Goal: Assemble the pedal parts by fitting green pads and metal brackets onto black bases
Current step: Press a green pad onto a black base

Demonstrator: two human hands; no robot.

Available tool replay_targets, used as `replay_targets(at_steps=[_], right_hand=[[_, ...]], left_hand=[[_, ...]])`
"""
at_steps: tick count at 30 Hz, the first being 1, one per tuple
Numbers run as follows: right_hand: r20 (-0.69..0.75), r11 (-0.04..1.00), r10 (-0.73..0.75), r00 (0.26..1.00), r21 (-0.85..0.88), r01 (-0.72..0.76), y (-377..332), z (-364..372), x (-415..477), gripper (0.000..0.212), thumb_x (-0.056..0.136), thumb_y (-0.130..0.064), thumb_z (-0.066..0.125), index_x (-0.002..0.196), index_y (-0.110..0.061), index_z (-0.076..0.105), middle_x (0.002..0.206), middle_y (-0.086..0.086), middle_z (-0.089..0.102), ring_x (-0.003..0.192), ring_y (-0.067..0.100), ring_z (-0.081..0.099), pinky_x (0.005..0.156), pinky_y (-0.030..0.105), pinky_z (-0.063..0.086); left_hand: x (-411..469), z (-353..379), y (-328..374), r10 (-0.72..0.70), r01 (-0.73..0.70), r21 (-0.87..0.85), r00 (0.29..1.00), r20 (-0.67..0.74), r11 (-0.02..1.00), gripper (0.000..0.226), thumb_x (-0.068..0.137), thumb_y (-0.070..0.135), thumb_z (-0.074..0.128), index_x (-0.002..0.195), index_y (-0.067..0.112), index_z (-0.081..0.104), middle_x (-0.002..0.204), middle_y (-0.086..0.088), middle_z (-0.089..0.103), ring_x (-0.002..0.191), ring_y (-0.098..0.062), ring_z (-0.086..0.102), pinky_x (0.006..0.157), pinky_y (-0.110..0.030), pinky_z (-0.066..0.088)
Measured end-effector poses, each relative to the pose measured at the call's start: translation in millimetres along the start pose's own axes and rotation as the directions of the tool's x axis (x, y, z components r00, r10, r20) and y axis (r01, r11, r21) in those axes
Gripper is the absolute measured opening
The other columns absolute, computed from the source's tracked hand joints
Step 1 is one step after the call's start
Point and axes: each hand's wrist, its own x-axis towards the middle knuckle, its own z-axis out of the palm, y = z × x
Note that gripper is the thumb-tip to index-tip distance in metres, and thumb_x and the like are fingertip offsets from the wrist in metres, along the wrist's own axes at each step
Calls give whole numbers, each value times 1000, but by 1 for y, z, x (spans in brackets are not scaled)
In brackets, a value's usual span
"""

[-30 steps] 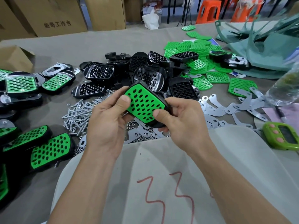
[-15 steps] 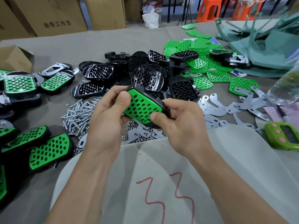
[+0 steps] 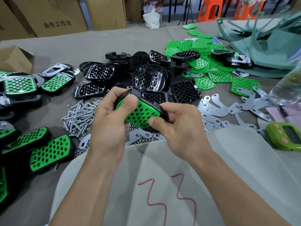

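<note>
Squarely between left hand and right hand, the green-padded pedal.

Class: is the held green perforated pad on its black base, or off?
On: the green perforated pad lies in the black plastic base, gripped by left hand and right hand. Fully seated: cannot tell.

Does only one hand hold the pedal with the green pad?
No, the left hand and the right hand both grip the pedal, one at each end.
</note>
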Motion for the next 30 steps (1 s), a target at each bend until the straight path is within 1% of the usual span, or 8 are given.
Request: replay_targets(at_steps=[5,9,13,15,17,25,27,30], right_hand=[[11,1000,22,1000,-1,-22,-1,2,0,30,79,-33,70,83,-4,66,76,27,67,77,51,65,67,60,56],[32,997,33,999,-72,-30,-7,0,-1,32,74,-40,71,77,-8,67,67,21,65,62,39,60,58,51,53],[2,996,-17,1000,-84,17,-15,1,-1,47,83,-50,63,65,-9,49,54,1,44,56,22,43,53,40,42],[-24,992,-61,998,-112,58,-18,2,-2,48,89,-46,60,60,-14,39,54,-7,35,56,9,34,52,34,32],[-50,986,-100,994,-137,92,-19,4,-3,48,90,-41,59,57,-20,32,53,-8,31,55,7,30,51,26,25],[-17,993,-67,998,-95,65,-18,4,0,50,91,-40,59,58,-17,29,54,-10,26,56,8,27,51,32,24],[32,998,-42,999,-35,43,-16,-2,2,49,91,-38,60,58,-14,33,54,-11,27,55,8,28,52,31,25],[188,999,-40,981,39,33,-13,-17,6,49,93,-33,62,57,-10,37,56,-5,28,54,11,27,51,31,22]], left_hand=[[0,6,-2,-3,0,-28,996,-87,1000,18,84,27,70,68,33,69,70,9,58,65,-13,51,49,-20,42],[0,5,-3,-45,41,-44,993,-107,998,14,77,35,74,68,27,66,71,5,57,66,-15,49,48,-20,40],[-1,9,-5,-77,76,-33,996,-36,997,17,82,26,77,72,22,65,71,4,60,69,-14,51,62,-25,44],[-3,14,-8,-76,76,-25,997,-28,997,12,84,25,68,74,19,63,71,3,61,69,-13,52,65,-25,45],[-5,18,-10,-64,64,-13,996,-58,998,16,89,22,67,74,20,63,71,4,61,69,-12,53,65,-23,46],[-3,21,-16,-63,72,62,989,-130,996,19,93,19,70,75,16,65,73,-1,57,70,-13,52,63,-24,45],[-3,18,-13,-104,113,107,991,-87,988,24,96,18,67,72,18,66,70,0,57,65,-11,52,58,-20,44],[-1,3,-7,-163,138,240,983,88,961,25,94,21,66,70,21,72,64,6,60,55,-4,52,49,-13,41]])
